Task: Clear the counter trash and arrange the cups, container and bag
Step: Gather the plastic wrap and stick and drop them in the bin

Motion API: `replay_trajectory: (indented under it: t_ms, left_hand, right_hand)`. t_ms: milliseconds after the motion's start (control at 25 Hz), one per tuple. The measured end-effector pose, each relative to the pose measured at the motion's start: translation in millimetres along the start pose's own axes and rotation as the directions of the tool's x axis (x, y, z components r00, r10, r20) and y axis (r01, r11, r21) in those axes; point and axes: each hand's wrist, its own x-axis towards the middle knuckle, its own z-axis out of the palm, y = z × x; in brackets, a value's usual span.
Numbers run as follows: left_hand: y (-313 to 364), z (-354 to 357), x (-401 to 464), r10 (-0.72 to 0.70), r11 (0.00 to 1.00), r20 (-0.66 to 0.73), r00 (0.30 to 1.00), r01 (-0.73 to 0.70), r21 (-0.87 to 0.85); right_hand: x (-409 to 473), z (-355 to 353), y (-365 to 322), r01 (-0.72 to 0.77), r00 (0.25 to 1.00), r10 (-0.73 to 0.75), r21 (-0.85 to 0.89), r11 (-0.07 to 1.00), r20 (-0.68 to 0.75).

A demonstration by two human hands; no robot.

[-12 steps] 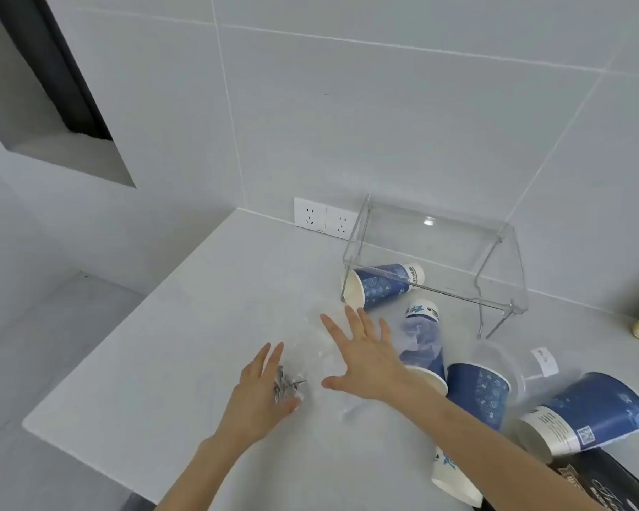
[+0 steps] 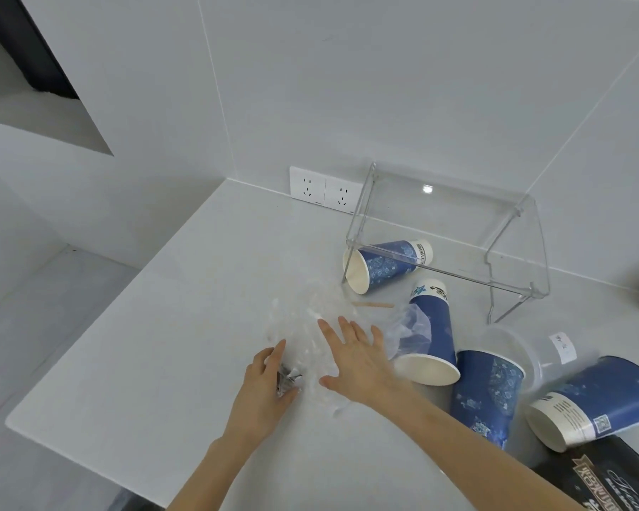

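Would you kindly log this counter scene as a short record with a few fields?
surface: pale counter in a tiled corner
left hand: on the counter, fingers by small dark scraps
right hand: open, palm down on the clear plastic bag
blue paper cups: four, all on their sides; one under the clear acrylic stand
clear container: tipped, among the cups
loose item: wooden stick
wall: double socket

Pale grey tiled wall (image 2: 347,86), double socket (image 2: 323,190), white counter (image 2: 163,326), dark recessed opening (image 2: 34,57).
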Motion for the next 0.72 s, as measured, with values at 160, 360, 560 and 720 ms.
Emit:
replay_trajectory:
  t_ms: [160,360,560,720]
  left_hand:
    - [0.7,-3.0,4.3,0.016,0.999,-0.032,0.999,-0.017,-0.044]
    - [4.8,-8.8,6.3,-0.013,0.994,-0.066,0.998,0.006,-0.107]
    - [8.8,-30.8,7.6,-0.131,0.952,-0.196,0.972,0.068,-0.299]
    - [12.6,-43.4,10.7,-0.247,0.879,-0.138,0.959,0.163,-0.447]
  right_hand:
    - [2.0,2.0,-1.6,0.003,0.999,-0.001,0.040,0.999,-0.035]
    - [3.1,-0.1,-1.9,0.035,0.997,-0.026,0.126,0.991,-0.077]
    - [4.8,-2.2,-5.4,0.088,0.991,-0.062,0.228,0.970,-0.120]
    - [5.4,-1.2,-9.0,0.098,0.985,-0.052,0.284,0.954,-0.166]
